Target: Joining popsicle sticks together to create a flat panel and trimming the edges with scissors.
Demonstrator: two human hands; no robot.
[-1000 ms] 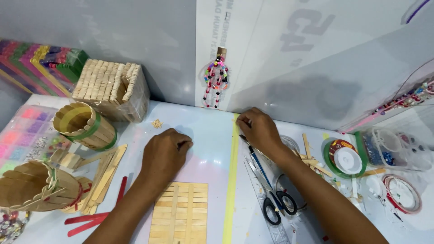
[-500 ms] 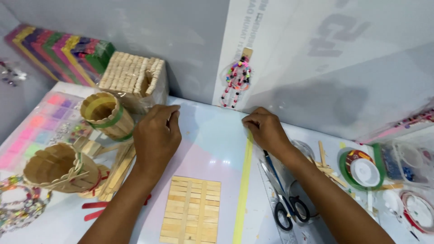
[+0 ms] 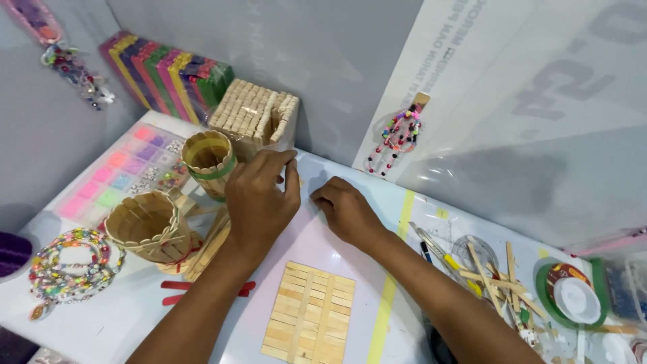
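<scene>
Two bare hands are up near the back edge of the white craft table (image 3: 135, 317), pretty close to each other but not touching. Left hand (image 3: 259, 199) is palm down with the fingers loosely curled, fingertips reaching toward the clear-wrapped bundle of plain wooden sticks (image 3: 255, 118) standing against the grey wall. Can't really tell if the tips actually touch the wrapper or just hover next to it, and it isn't clamped on anything I can see. Right hand (image 3: 347, 212) lies flat-ish on the tabletop just beside the left one, fingers bent under, so whether it's pinching something small is hidden from this angle.

Stuff around them: a little round stick cup with a green band (image 3: 209, 162) sits just left of the left hand, and a bigger stick basket (image 3: 145, 226) is nearer the front-left. Flat panel of glued sticks (image 3: 310, 317) lies on the table between the two forearms. Loose sticks (image 3: 209, 246) are piled under the left wrist, with two red sticks (image 3: 178, 290) near them. Packs of coloured sticks (image 3: 165, 71) lean at the back left, a bead organiser tray (image 3: 114, 175) lies beside them, and a beaded bracelet pile (image 3: 64, 263) sits at far left. Yellow tape strip (image 3: 391, 283) runs down the table under the right arm
</scene>
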